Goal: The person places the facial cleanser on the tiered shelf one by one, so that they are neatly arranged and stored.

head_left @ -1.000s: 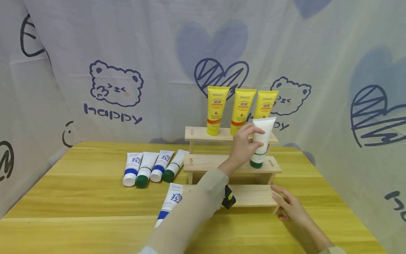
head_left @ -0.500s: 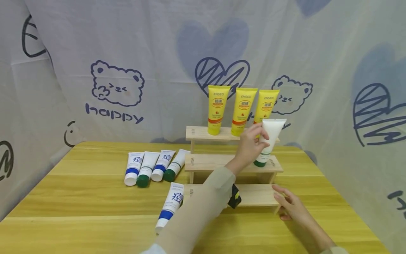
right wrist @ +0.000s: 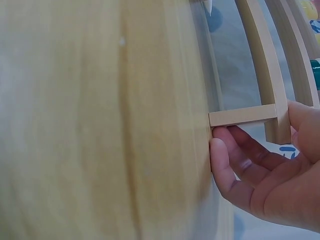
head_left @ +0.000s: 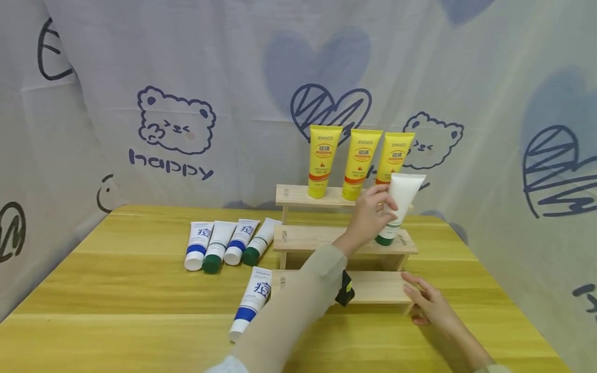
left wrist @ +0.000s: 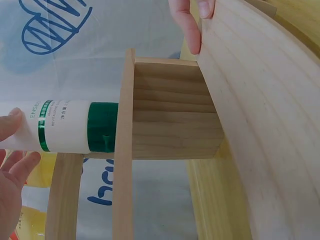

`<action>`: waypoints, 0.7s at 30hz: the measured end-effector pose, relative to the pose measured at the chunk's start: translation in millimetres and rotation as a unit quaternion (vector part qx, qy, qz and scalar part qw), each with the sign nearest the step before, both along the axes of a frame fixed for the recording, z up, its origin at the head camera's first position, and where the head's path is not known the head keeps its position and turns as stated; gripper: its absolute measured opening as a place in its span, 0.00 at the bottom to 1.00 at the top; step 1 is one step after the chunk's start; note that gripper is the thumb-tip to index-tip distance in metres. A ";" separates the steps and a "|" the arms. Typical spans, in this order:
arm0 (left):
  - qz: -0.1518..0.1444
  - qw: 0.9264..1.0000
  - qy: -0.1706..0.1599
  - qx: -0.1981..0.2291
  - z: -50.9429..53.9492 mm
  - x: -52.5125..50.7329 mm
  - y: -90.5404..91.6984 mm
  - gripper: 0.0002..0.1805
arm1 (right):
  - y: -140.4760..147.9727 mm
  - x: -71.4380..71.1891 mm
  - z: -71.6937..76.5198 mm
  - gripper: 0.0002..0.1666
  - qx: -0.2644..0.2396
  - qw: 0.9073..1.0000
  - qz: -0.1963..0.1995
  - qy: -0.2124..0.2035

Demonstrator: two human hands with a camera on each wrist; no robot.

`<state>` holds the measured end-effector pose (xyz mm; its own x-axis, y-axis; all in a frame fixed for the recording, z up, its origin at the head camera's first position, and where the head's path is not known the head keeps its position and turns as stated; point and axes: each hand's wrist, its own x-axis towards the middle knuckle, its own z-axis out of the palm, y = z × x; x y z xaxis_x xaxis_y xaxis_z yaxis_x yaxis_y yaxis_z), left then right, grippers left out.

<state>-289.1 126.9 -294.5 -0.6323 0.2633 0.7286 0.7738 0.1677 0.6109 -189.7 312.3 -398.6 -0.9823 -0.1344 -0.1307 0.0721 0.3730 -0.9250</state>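
We had the left hand point(head_left: 370, 215) pinching a white tube point(head_left: 406, 197) by its left side, thumb and fingers on the body. The tube stood cap down and about upright at the right end of the middle shelf point(head_left: 317, 237), and from the left wrist we saw its green cap point(left wrist: 102, 127) meeting the board. Our right hand point(head_left: 434, 305) touched the right end of the bottom shelf point(head_left: 378, 285) with bent fingers; in the right wrist view its fingertips lay against the side support point(right wrist: 242, 116). We could not tell whether it gripped the wood or only rested there.

On the top shelf point(head_left: 294, 194), at the far side, we saw three yellow tubes point(head_left: 361, 160) standing in a row, the right one partly behind the white tube.

To the left of the shelves, four tubes point(head_left: 219, 241) lay side by side on the wooden table point(head_left: 140, 316), blue-banded and green-capped ones alternating. A fifth tube point(head_left: 252, 300), blue-banded, lay nearer to us, just beside the bottom shelf's left end. A printed cloth point(head_left: 233, 62) with bears and hearts hung behind everything.
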 end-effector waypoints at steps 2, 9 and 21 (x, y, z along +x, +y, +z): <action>-0.008 1.000 -0.010 0.003 -0.9 0.4 -0.8 0.09 | 0.2 -0.1 -0.3 0.32 0.001 1.000 -0.005 -0.001; -0.010 1.000 -0.027 0.011 -3.1 3.2 -7.5 0.10 | 0.1 -0.5 -1.3 0.33 -0.004 1.000 -0.003 0.000; -0.011 0.996 -0.090 0.022 2.2 15.0 -31.7 0.10 | 0.2 -0.5 -1.0 0.33 0.000 1.000 -0.004 0.007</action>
<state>-274.1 95.3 -292.4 -0.7477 0.2487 0.6157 0.6549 0.1229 0.7457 -190.2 312.5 -399.7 -0.9850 -0.1268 -0.1169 0.0619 0.3727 -0.9259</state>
